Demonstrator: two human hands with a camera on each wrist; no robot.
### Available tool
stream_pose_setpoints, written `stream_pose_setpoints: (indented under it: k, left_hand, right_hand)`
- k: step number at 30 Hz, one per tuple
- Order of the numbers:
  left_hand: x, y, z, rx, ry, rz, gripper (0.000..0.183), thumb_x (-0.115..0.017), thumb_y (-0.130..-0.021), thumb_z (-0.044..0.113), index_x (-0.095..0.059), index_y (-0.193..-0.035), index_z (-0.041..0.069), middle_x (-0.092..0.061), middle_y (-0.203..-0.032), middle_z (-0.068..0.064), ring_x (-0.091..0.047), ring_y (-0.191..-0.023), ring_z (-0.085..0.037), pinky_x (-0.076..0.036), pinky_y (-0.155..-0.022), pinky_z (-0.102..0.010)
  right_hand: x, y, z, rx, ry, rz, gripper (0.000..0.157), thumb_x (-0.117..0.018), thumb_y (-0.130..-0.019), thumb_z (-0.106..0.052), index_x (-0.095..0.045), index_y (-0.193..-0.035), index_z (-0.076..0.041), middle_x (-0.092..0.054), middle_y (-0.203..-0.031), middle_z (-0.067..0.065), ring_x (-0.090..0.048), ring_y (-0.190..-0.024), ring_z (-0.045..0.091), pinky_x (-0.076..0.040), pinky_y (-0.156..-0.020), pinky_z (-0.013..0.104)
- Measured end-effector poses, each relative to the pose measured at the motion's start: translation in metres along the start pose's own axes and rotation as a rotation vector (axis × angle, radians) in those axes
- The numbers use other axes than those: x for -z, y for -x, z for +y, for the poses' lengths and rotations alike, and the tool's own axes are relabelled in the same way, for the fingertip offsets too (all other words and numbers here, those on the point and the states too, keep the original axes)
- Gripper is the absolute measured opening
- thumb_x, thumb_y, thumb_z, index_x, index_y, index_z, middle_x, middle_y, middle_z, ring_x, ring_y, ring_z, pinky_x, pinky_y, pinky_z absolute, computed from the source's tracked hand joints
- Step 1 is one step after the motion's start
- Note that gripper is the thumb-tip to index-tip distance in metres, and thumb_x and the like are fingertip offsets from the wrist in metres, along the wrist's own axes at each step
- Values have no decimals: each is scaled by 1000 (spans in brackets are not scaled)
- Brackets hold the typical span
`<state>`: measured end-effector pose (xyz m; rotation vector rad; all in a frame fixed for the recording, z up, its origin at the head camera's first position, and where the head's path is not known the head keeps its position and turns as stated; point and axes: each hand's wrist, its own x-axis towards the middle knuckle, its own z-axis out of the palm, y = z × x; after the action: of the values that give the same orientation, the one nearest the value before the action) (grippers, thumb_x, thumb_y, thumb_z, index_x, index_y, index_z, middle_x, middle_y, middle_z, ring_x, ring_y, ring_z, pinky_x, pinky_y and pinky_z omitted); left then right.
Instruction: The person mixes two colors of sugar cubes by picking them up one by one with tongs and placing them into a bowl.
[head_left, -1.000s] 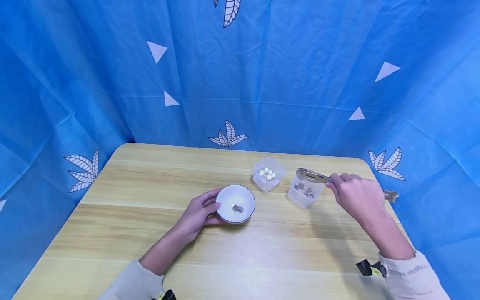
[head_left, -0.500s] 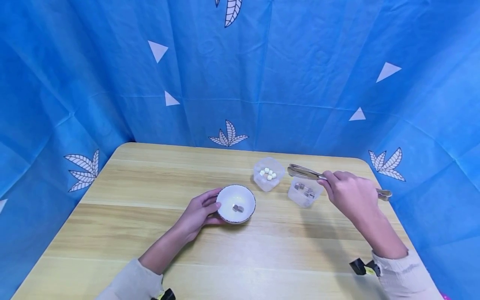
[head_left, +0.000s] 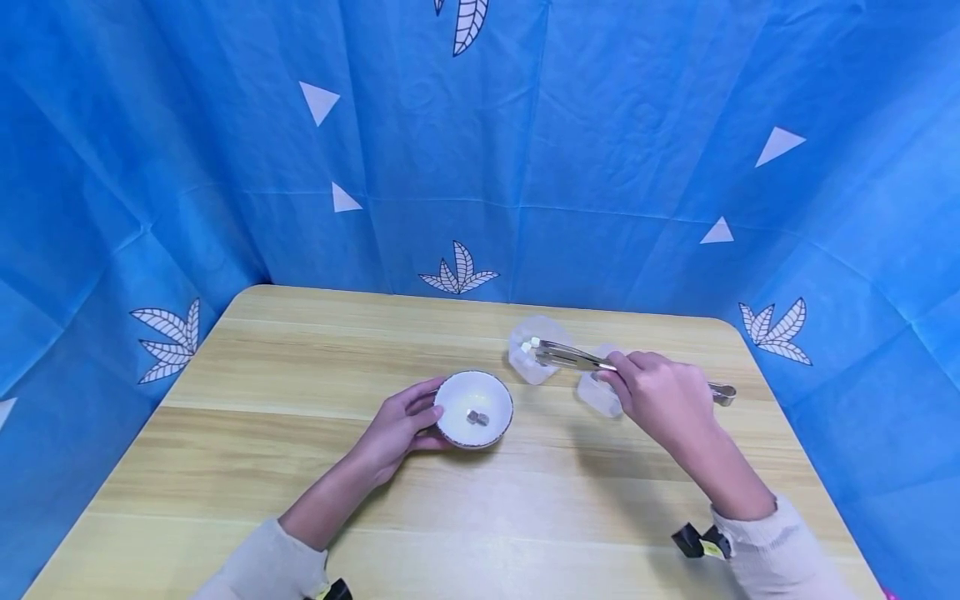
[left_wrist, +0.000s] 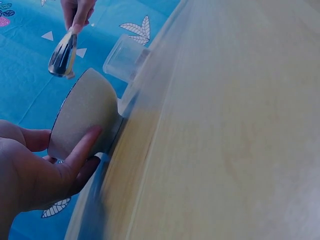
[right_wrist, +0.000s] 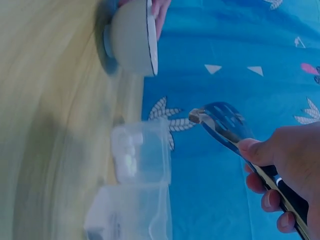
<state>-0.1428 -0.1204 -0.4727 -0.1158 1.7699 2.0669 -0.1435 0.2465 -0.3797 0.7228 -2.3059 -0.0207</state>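
Note:
A white bowl (head_left: 467, 390) with a dark speckled rim stands on the table, two small brown pieces (head_left: 477, 417) in its bottom. My left hand (head_left: 397, 427) grips its left side, thumb at the rim and fingers against the outer wall. My right hand (head_left: 663, 396) holds metal tongs (head_left: 573, 357), raised and pointing left. Between the tong tips, in the right wrist view, sits a small brownish piece (right_wrist: 194, 116). From the head view the tips overlap a clear plastic container (head_left: 551, 325) of white cubes, mostly covered by them.
Right of that container stands a second clear container (head_left: 597, 397), partly behind the tongs and right hand; in the right wrist view the two containers stand side by side. The wooden table (head_left: 300, 350) ends at the back against a blue patterned cloth (head_left: 622, 150).
My right hand has carried the tongs leftward, from over the right container to over the one with white cubes. The left hand and bowl stay in place.

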Motion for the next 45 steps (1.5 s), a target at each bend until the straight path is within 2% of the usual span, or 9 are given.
stream_pose_setpoints:
  k: [5, 11, 17, 23, 31, 35, 45]
  left_hand:
    - [0, 0, 0, 0, 4, -2, 55, -55, -104, 1, -44, -156, 12, -47, -156, -22, -67, -118, -29, -67, -90, -45]
    - [1, 0, -1, 0, 6, 0, 55, -55, -104, 1, -45, -156, 13, -47, -157, -22, -67, -118, -29, -67, -90, -45]
    - [0, 0, -1, 0, 11, 3, 55, -55, -104, 0, -45, -156, 13, -47, -156, -22, -67, -118, -29, -66, -90, -46]
    - [0, -1, -1, 1, 15, 10, 56, -55, -103, 0, -45, -156, 13, -47, -156, -22, -67, -118, -28, -66, -90, -46]
    - [0, 0, -1, -2, 14, 0, 56, -55, -103, 0, -44, -157, 13, -47, -156, -22, -67, -117, -27, -67, -90, -45]
    - [1, 0, -1, -2, 15, -2, 56, -54, -103, 0, -44, -157, 12, -47, -156, -22, -67, -117, -27, -66, -90, -46]
    - [0, 0, 0, 5, 17, -2, 55, -55, -104, 0, -44, -157, 12, -47, -156, -22, -68, -116, -27, -67, -90, -45]
  right_hand:
    - [-7, -2, -10, 6, -37, 6, 19, -74, -92, -33, -73, -89, -14, -65, -63, -1, -62, -52, 18, -22, -34, 24]
    - [-13, -3, -20, 33, -58, 13, 29, -64, -101, -39, -76, -89, -15, -72, -70, -2, -69, -59, 17, -28, -34, 24]
    - [-19, -5, -29, 48, -90, 18, 16, -76, -91, -33, -76, -88, -17, -71, -69, -4, -69, -58, 16, -37, -34, 27]
    - [-26, -5, -36, 67, -122, 14, 15, -80, -86, -32, -75, -85, -18, -71, -68, -6, -69, -60, 13, -44, -38, 29]
    - [-31, -3, -45, 70, -119, -29, 18, -81, -87, -35, -74, -84, -19, -71, -69, -6, -68, -61, 17, -35, -35, 27]
    - [-34, -3, -48, 71, -118, -53, 18, -81, -88, -36, -74, -85, -20, -72, -69, -6, -69, -60, 17, -35, -35, 27]
    - [-36, -4, -51, 84, -103, -99, 22, -81, -88, -38, -70, -84, -19, -66, -66, -5, -64, -56, 17, -27, -36, 23]
